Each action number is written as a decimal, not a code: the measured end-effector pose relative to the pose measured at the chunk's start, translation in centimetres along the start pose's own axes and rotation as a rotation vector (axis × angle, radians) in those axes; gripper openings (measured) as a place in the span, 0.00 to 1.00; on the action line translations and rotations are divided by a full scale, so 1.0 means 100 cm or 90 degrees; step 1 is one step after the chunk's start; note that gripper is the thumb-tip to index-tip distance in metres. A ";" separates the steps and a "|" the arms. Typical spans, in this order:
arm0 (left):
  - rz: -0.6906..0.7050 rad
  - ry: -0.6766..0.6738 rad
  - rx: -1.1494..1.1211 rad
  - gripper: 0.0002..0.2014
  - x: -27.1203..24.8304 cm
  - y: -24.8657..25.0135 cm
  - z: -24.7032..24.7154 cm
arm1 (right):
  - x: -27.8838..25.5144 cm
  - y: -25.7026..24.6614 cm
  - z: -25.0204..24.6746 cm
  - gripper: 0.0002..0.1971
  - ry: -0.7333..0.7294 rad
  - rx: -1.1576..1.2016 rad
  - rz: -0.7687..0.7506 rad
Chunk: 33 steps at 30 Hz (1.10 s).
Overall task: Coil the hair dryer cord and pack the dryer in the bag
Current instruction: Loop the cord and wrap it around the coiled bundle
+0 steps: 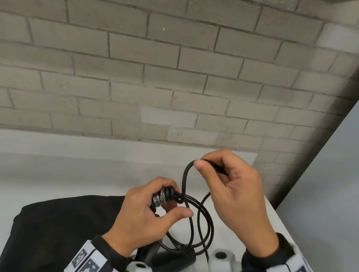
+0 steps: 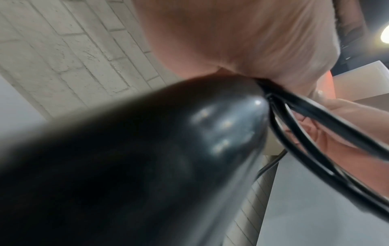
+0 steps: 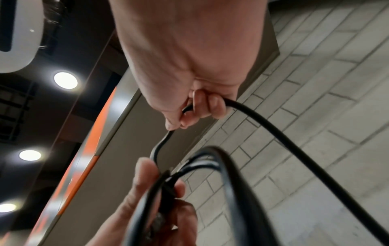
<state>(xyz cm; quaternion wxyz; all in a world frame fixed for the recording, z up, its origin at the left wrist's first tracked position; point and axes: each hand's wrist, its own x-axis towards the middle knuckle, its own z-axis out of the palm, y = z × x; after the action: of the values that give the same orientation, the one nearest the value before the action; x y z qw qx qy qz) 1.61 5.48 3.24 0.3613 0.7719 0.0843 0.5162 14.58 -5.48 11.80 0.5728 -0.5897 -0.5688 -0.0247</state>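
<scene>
The black bag (image 1: 54, 229) lies flat on the counter (image 1: 33, 174) (contents hidden). Above its right edge, the left hand (image 1: 143, 217) grips the hair dryer (image 2: 147, 158) handle, cord end up, with cord (image 1: 199, 224) loops; the right hand (image 1: 232, 192) pinches the cord.

Cord (image 1: 197, 226): black, smooth, rubbery-looking sheath, slight sheen in right wrist view.
Hair dryer (image 2: 147, 166): black hard plastic by look, glossy, shows small light reflections; close-up blurred.
Strain relief (image 1: 168, 194) at cord end: black, ribbed, matt; beside it silvery, mottled, shiny band.
Bag (image 1: 60, 229): black cloth, matt, soft folds.
Table (image 1: 35, 163): white, smooth, matt.
Wall (image 1: 137, 63): grey-beige brick, rough, matt, slightly pitted faces.
Wrist bands (image 1: 87, 267): white panels with black printed square markers, matt.
</scene>
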 end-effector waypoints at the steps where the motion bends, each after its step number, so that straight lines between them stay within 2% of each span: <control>1: 0.011 -0.006 -0.001 0.18 0.000 0.001 0.000 | 0.002 0.002 0.003 0.05 0.004 0.021 0.021; 9: 0.070 -0.011 -0.001 0.15 -0.003 0.005 0.002 | -0.013 0.031 0.027 0.01 0.001 0.181 0.253; 12: 0.061 0.018 0.005 0.15 -0.006 0.005 0.003 | -0.026 0.036 0.026 0.07 -0.034 0.234 0.315; 16: 0.041 0.056 0.026 0.18 -0.006 0.004 0.004 | -0.042 0.034 0.017 0.25 -0.138 0.316 0.293; 17: 0.037 0.060 0.036 0.20 -0.006 0.004 0.005 | -0.046 0.033 0.015 0.26 -0.172 0.317 0.295; 19: 0.020 0.075 0.053 0.22 -0.004 0.002 0.005 | -0.050 0.031 0.014 0.20 -0.212 0.283 0.317; 23: -0.033 0.107 0.065 0.21 -0.002 -0.001 0.006 | -0.056 0.032 0.017 0.13 -0.198 0.226 0.363; 28: -0.103 0.111 -0.009 0.11 -0.003 0.005 0.012 | -0.055 0.033 0.017 0.11 -0.189 0.236 0.407; 31: -0.148 0.110 -0.036 0.12 -0.002 0.008 0.016 | -0.054 0.035 0.017 0.10 -0.181 0.180 0.376; 33: -0.172 0.130 -0.030 0.10 -0.001 0.008 0.017 | -0.060 0.039 0.025 0.17 -0.104 0.080 0.329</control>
<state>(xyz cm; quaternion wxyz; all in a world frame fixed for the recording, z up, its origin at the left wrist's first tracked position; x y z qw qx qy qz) 2.86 4.04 3.27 0.4350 0.6885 0.2111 0.5405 13.63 -6.43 4.35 0.5474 -0.6788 -0.4442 0.2055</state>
